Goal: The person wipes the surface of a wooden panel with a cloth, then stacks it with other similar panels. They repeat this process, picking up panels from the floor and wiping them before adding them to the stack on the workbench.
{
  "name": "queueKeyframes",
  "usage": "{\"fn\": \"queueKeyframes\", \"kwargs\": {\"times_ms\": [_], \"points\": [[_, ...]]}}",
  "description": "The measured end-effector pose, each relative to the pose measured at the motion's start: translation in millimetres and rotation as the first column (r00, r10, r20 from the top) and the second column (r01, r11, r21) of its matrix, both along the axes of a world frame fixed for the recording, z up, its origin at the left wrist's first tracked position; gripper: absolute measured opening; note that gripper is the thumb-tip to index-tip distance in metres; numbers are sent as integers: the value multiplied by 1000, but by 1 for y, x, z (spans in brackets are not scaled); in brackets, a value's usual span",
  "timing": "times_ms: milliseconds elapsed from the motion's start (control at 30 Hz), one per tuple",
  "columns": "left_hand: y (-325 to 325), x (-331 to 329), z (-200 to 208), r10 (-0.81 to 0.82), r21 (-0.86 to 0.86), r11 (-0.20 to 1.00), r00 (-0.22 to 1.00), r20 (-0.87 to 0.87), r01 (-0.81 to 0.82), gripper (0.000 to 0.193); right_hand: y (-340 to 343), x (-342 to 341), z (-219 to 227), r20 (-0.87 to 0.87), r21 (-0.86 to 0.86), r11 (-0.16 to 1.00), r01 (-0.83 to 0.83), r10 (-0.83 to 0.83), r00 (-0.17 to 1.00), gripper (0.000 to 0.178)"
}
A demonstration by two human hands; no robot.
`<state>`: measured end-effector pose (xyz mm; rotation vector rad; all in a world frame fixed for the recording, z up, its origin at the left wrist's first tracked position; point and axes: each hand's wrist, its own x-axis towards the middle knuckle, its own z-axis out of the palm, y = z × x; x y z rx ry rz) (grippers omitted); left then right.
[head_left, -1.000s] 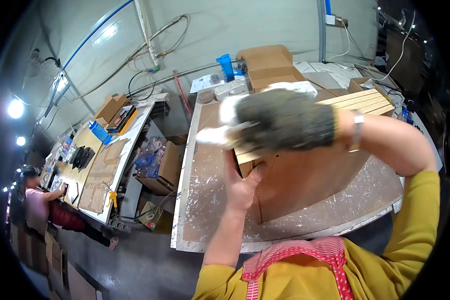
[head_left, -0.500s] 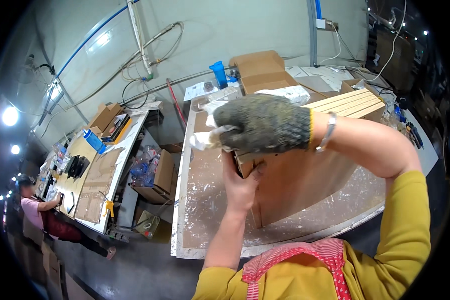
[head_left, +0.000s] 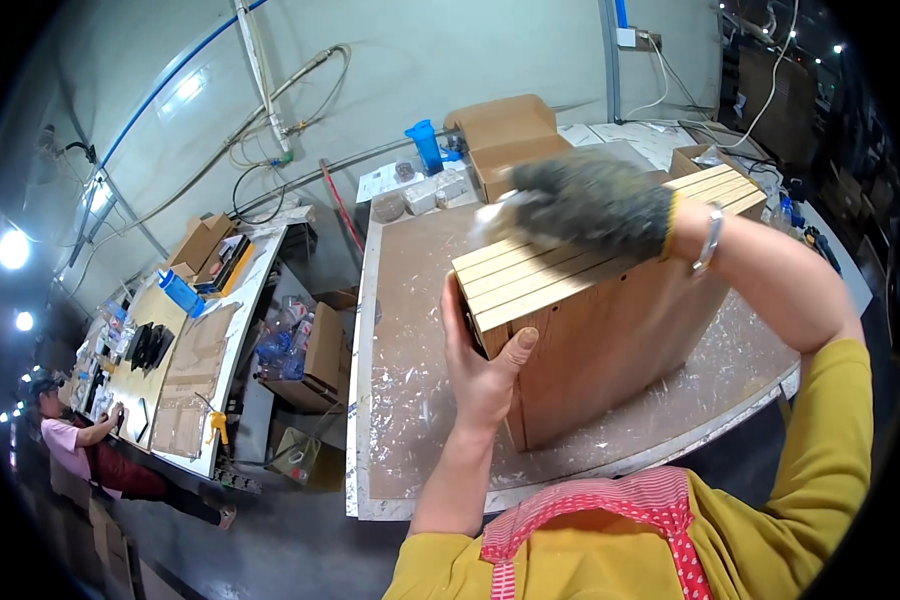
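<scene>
A stack of wooden boards stands on edge on the worktable, brown on the near face with pale, dark-lined strips along the top. My bare left hand grips its left end, thumb on the near face and fingers round the end. Over the pale top edges is my right hand, in a dark grey knitted glove with a yellow cuff. It is closed on a white cloth, which is blurred by motion and partly hidden by the glove.
The worktable has a scuffed brown surface and white rim. At its back stand a blue jug and an open cardboard box. To the left, another person works at a bench; a carton of plastic bottles sits between.
My gloved right hand has swept right along the board tops with the cloth, baring the pale strips at the left end. My left hand keeps its grip there.
</scene>
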<state>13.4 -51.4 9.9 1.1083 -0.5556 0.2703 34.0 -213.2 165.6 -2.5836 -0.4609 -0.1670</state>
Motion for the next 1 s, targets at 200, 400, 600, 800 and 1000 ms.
{"fn": "queueKeyframes", "kwargs": {"times_ms": [200, 400, 600, 800, 1000], "points": [[-10, 1, -20, -101, -69, 993, 984, -147, 91, 91, 23, -4, -16, 304, -179, 967, -181, 230, 925, 21], [-3, 3, -19, 127, -2, 992, 992, -14, -127, 77, -57, -11, -22, 291, -93, 994, 61, -32, 956, 25], [-15, -5, -18, -40, -138, 990, 984, -176, 15, 83, -54, -26, -20, 248, -108, 992, 60, -31, 968, 26], [-7, -3, -27, -16, -173, 985, 992, -123, -5, 75, -132, -28, -25, 294, -31, 997, 64, -52, 954, 20], [-6, -11, -18, 72, -132, 986, 967, -246, -107, 63, -353, -81, -79, 125, 120, 744, 657, -668, 733, 33]]}}
